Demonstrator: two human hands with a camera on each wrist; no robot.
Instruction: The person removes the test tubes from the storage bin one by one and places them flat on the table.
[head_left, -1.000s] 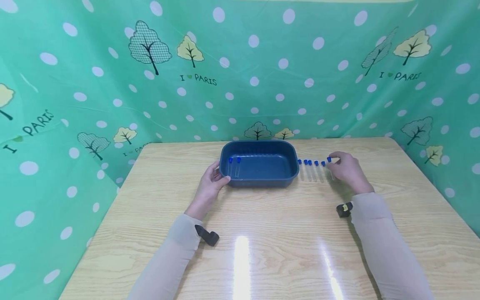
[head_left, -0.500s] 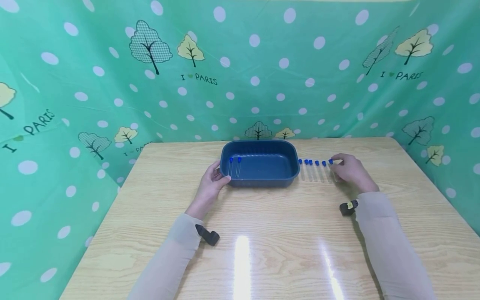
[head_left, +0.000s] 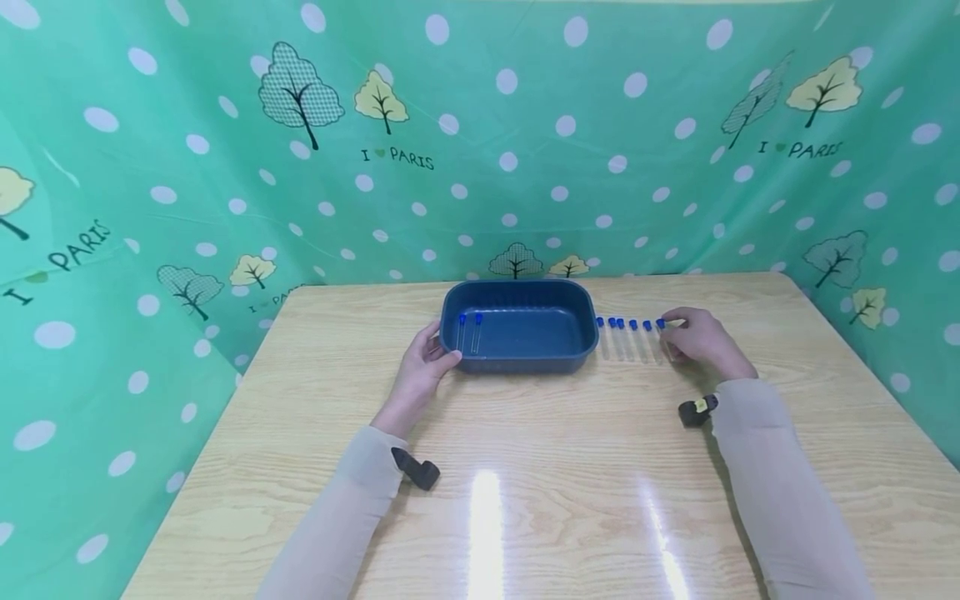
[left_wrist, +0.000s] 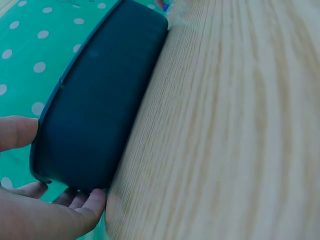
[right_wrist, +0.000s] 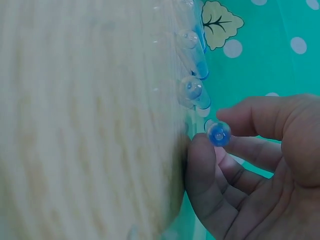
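A dark blue plastic basin (head_left: 532, 365) stands on the wooden table. Two clear test tubes (head_left: 476, 336) with blue caps lie side by side inside it, near its left wall. My left hand (head_left: 417, 375) holds the basin's left front corner, thumb at the rim and fingers against the end wall. To the right of the basin, several more capped test tubes (head_left: 633, 340) lie in a row. At the row's right end my right hand (head_left: 697, 340) pinches the last test tube (right_wrist: 219, 134) between thumb and fingers; its rounded end faces the right wrist camera.
A green curtain (head_left: 510, 167) with white dots and printed trees hangs behind and beside the table (head_left: 570, 475). Bright light reflections streak the tabletop between the forearms. Each wrist wears a small black camera (head_left: 415, 469).
With its test tube, my right hand has shifted slightly right and down, lining the tube up with the row's right end. My left hand and the basin have stayed put.
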